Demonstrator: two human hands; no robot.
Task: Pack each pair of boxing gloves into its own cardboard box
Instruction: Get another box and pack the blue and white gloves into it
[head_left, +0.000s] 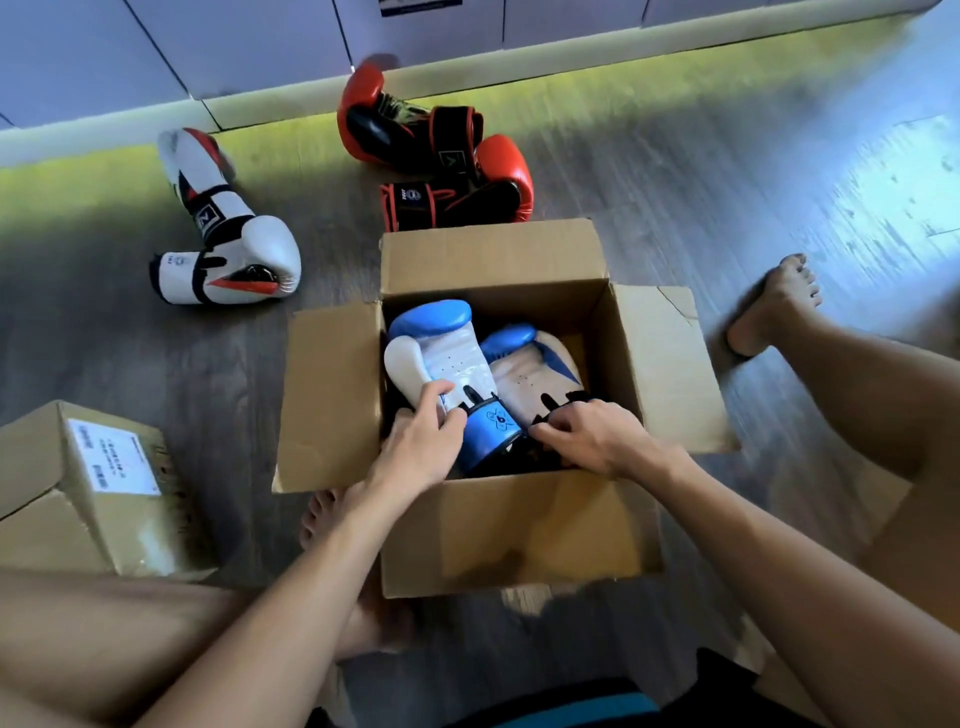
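Observation:
An open cardboard box (519, 530) stands on the floor between my legs, flaps spread. Inside lie two blue-and-white boxing gloves side by side, the left glove (441, 353) and the right glove (535, 364). My left hand (423, 441) pinches the left glove near its thumb and blue cuff. My right hand (587, 436) grips the black cuff of the right glove. A white, red and black pair (228, 244) lies on the floor at the far left. A red and black pair (436, 156) lies beyond the box.
A second cardboard box (78, 499) with a white label sits shut at my left knee. My bare feet rest beside the open box, one at its right (774, 306). Grey cabinet fronts and a pale plinth run along the back.

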